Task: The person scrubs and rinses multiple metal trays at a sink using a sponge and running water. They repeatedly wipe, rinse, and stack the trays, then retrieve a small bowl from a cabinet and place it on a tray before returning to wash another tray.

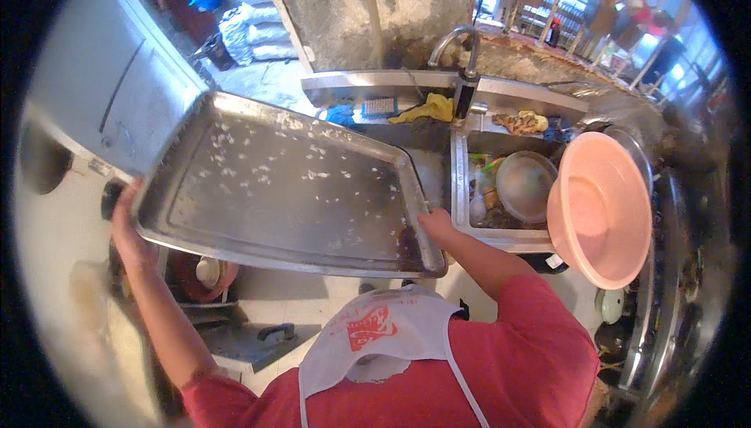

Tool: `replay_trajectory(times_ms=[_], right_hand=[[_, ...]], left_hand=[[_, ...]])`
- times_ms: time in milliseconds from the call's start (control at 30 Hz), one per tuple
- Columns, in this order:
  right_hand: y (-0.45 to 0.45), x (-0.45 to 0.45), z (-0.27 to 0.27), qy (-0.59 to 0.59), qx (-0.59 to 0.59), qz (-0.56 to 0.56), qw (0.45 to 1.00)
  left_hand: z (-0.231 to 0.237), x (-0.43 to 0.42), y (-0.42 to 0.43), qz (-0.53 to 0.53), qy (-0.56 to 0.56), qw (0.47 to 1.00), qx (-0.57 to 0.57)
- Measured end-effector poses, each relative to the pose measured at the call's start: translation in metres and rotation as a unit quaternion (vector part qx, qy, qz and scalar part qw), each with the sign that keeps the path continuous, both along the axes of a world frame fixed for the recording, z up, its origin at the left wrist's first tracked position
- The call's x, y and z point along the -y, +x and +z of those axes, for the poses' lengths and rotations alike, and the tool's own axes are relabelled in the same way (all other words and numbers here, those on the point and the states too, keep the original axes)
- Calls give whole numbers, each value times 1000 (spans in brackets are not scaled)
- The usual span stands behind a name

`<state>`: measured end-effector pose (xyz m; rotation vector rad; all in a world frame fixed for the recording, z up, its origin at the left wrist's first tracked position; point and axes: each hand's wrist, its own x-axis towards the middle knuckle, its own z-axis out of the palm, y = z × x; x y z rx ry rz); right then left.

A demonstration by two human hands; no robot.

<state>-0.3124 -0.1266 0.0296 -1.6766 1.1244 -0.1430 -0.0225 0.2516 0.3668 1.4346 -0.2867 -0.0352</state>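
A large rectangular metal tray (287, 193) is held up in front of me, its inside dotted with small white bits or suds. My left hand (130, 228) grips its left rim, with some of the fingers hidden behind the metal. On the opposite short side, my right hand (437, 227) is closed around the rim. The tray's right end overlaps the left sink basin (431, 170) and hides much of it. In the right basin lie a round translucent bowl (526, 186) and a spoon or ladle (478, 208).
A pink plastic basin (598, 211) stands tilted at the right sink edge. Behind the basins rises a curved faucet (463, 70). Along the back ledge are a scrubbing brush (379, 107), a yellow cloth (431, 109) and a bunched rag (521, 123). A pale door (123, 70) is at left.
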Motion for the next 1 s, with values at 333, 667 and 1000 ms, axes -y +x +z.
replay_trajectory(times_ms=[333,667,1000], right_hand=[[-50,18,6,-303,-122,-111,939],[-103,28,0,-348,-175,-173,904],[-100,70,-12,-278,-244,-93,924]], left_hand=[[-246,-46,89,-76,373,924,-31],[-368,11,63,-99,513,852,-15],[-350,41,51,-43,510,859,-28]])
